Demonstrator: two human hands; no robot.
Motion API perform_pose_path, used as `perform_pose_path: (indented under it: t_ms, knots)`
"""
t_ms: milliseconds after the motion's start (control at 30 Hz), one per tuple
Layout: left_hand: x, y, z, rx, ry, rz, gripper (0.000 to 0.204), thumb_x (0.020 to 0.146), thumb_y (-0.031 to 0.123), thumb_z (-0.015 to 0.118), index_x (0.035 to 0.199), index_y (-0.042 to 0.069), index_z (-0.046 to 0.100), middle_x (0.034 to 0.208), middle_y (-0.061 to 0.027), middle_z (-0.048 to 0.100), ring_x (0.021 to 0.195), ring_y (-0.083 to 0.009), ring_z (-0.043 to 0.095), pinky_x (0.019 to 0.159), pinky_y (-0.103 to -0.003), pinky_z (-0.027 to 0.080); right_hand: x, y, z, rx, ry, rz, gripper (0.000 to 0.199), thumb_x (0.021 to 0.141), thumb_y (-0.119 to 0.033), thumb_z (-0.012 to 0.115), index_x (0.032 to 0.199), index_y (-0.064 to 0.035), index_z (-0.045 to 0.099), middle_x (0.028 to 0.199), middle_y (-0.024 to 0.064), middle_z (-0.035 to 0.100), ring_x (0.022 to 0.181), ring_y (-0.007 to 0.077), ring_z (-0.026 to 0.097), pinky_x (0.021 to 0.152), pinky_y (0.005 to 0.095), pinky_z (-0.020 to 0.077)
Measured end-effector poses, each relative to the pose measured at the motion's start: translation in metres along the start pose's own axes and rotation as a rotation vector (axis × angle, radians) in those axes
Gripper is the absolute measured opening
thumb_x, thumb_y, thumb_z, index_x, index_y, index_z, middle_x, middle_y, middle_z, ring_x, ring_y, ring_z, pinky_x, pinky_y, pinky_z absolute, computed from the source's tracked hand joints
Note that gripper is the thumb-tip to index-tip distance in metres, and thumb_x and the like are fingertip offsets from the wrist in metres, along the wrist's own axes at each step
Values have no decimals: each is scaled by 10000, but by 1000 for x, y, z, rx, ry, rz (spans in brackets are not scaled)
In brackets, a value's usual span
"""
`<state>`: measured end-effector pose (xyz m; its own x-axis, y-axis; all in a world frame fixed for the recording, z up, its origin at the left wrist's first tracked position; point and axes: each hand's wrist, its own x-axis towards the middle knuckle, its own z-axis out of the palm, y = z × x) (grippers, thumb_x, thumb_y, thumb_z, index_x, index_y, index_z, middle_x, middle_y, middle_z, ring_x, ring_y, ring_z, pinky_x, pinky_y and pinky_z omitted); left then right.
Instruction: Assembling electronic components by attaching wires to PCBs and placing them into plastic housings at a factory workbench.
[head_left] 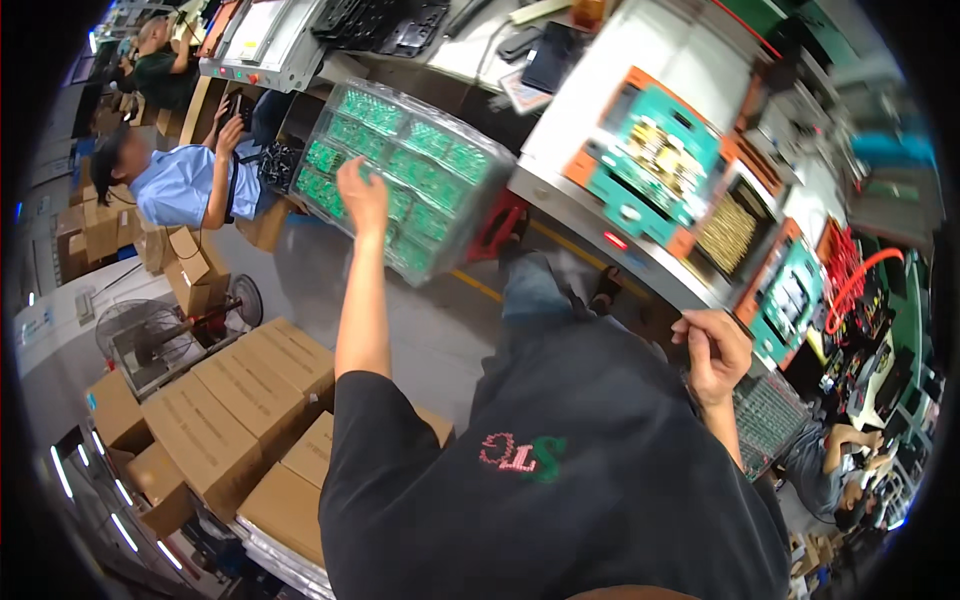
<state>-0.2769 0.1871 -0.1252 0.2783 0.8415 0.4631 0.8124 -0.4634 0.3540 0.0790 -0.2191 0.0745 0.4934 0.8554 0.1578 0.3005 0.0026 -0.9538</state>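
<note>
My left hand [362, 198] is over the near-left part of a clear plastic tray [470, 180]. Its fingers are bent but apart, and I see nothing held in them. Green circuit boards [432, 168] fill the tray's compartments in rows. On the right, my right hand [716, 352] is closed, fingers curled in, beside the front edge of the white workbench [566, 192]. Whether it grips something small is hidden. Nearest to it lies a teal and orange test fixture [782, 308]. A larger teal fixture [655, 150] on an orange base sits farther along the bench.
Stacked cardboard boxes [245, 400] stand at the lower left, by a floor fan [140, 330]. A person in a light blue shirt [185, 185] sits beyond the tray. Another tray of boards [768, 420] is below my right hand. Red cables [850, 270] lie at the far right.
</note>
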Motion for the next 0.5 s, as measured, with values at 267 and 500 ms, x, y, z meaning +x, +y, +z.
perform_pose_path:
  t_ms: [267,500]
  knots:
    - [87,-133,29,347,-564,-367,261,891,138,666,1109,-6,667,1133,-226,692,1040,-402,667,863,-493,543,88,0,139,-239,-258,46,217,865,12,685,1071,-34,735,883,90,739,752,251,724,649,348,568]
    - [74,-258,28,-46,-54,-254,360,1020,340,625,1032,-5,724,892,-165,729,830,-312,691,763,-421,563,105,-28,146,-85,-33,2,177,953,-79,669,1122,-46,707,916,102,709,805,258,707,676,344,543]
